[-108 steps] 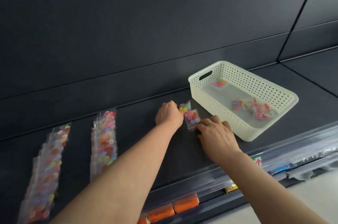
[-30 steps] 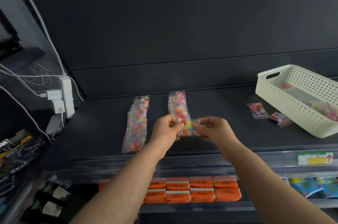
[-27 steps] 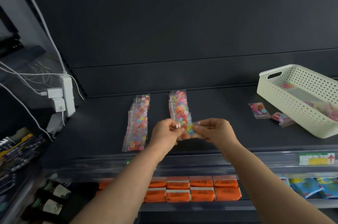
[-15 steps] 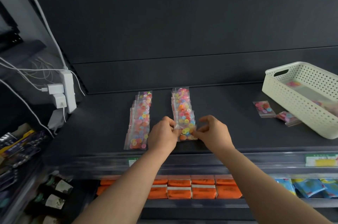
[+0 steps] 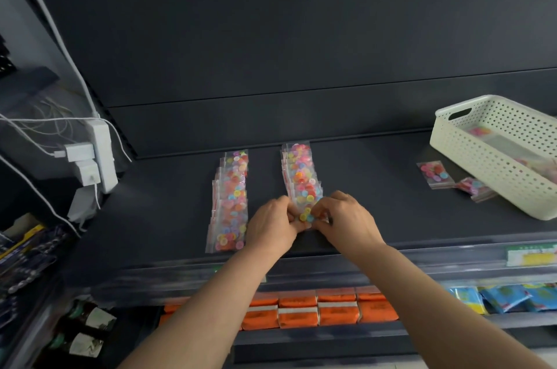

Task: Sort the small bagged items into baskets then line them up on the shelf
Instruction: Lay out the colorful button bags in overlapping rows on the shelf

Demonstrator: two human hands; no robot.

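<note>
Dark shelf (image 5: 376, 202); bag (image 5: 306, 215) pinched between both hands.

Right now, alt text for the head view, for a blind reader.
Left hand and right hand pinch a bag of coloured buttons at the near end of the right row on a dark shelf. A second row lies left of it; a white basket and loose bags sit far right.

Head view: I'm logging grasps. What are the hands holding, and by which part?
A small clear bag of coloured buttons at the near end of the right-hand row: left hand pinches its left edge, right hand its right edge.
</note>
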